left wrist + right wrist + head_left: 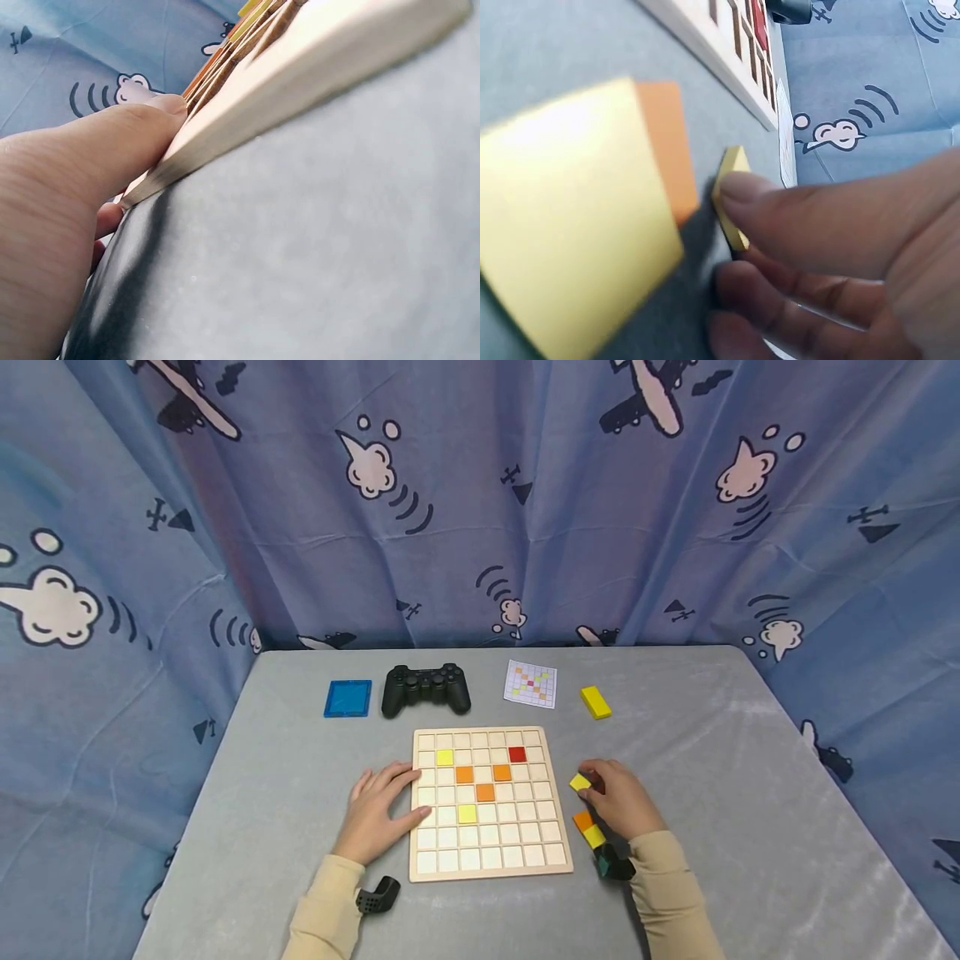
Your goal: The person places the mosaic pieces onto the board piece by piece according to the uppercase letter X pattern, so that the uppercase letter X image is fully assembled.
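Observation:
A wooden grid board lies on the table with several colored tiles in its cells: a red tile, a few orange ones and two yellow ones. On its left edge rests my left hand, fingers spread, its thumb on the wooden rim in the left wrist view. To the right of the board, my right hand pinches a yellow tile between thumb and fingers. Just nearer than that hand lie an orange tile and another yellow tile, end to end.
Behind the board are a blue square, a black game controller, a pattern card and a yellow block. A dark green piece shows beside the right wrist's black device. A patterned curtain hangs at the table's back.

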The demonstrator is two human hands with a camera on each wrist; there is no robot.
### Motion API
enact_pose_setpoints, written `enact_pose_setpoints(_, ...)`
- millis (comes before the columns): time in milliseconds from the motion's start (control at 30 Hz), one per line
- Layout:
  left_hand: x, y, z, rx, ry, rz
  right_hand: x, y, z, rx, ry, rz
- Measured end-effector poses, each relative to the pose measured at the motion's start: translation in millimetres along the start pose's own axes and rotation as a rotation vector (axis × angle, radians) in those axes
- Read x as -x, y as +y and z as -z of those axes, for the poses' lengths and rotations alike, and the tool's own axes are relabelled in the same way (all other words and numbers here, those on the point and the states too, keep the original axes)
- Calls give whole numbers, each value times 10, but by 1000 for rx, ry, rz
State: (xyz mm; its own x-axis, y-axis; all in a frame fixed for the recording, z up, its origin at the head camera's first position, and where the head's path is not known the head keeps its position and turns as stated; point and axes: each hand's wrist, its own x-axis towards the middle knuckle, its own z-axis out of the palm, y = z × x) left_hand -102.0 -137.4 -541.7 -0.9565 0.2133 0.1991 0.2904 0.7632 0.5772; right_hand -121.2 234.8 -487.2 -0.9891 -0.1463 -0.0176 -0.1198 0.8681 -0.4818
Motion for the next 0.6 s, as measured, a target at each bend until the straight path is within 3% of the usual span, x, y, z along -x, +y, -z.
enact_pose_setpoints(333,-6,-18,-15,-4,2,-7,-3,-1,-49,-28,-1,6)
enact_pose_setpoints(600,-3,-22,-22,-5,11,-10,-4,-1,-49,-40,43,31)
